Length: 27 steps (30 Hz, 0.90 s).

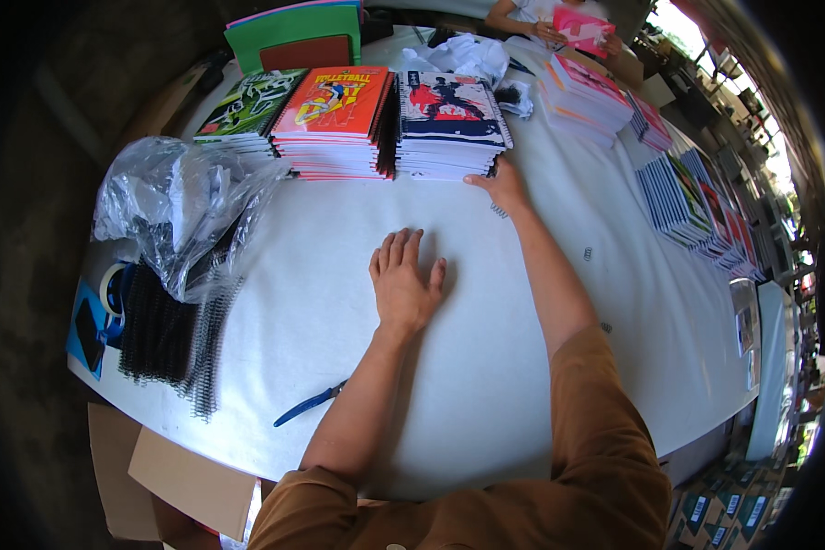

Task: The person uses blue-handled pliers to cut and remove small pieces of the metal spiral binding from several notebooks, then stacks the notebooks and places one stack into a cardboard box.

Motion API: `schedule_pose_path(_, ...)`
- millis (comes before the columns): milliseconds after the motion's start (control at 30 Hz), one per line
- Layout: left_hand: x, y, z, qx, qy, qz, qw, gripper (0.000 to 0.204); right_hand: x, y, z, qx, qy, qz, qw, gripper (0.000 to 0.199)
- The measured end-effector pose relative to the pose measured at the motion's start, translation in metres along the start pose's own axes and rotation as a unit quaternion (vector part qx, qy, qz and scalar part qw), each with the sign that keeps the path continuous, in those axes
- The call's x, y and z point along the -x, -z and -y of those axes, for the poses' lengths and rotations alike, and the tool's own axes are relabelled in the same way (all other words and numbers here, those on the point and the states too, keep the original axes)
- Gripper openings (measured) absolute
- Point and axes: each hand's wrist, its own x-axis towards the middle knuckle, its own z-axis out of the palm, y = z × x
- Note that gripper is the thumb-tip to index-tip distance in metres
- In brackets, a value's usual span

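My left hand lies palm down over the white table, its fingers stretched out and nothing in them. At the front right corner of a stack of spiral notebooks with white, navy and red covers is my right hand. Its thumb rests along the front and the fingers go up the right side, partly hidden; they close around the corner. To the left stand a stack of orange notebooks and a stack of green ones. A small loose piece of spiral wire lies by my right wrist. Blue-handled pliers lie beside my left forearm.
Black spiral binding coils and a crumpled clear plastic bag cover the table's left side. More notebook stacks line the right edge. An open cardboard box stands below left. At the far side, a co-worker's hands hold a pink notebook.
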Motion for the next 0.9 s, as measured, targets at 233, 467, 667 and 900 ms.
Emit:
schedule_pose_path(233, -0.001, 0.003, 0.003, -0.001, -0.015, -0.006, 1.000, 0.046, -0.001, 0.001, -0.005, 0.047, 0.012, -0.020, 0.999, 0.058)
schedule_pose_path(467, -0.002, -0.003, -0.002, -0.012, -0.022, -0.004, 1.000, 0.045, -0.041, 0.055, -0.037, -0.225, -0.047, 0.041, 0.972, 0.046)
schedule_pose_path(667, -0.006, 0.006, 0.008, 0.157, 0.095, -0.022, 0.983, 0.055, -0.055, -0.007, -0.001, -0.485, -0.123, -0.040, 0.865, 0.069)
schedule_pose_path(900, -0.099, 0.025, 0.067, 0.680, 0.315, -0.239, 0.617, 0.078, -0.051, -0.002, -0.006, -0.513, -0.082, -0.047, 0.853, 0.079)
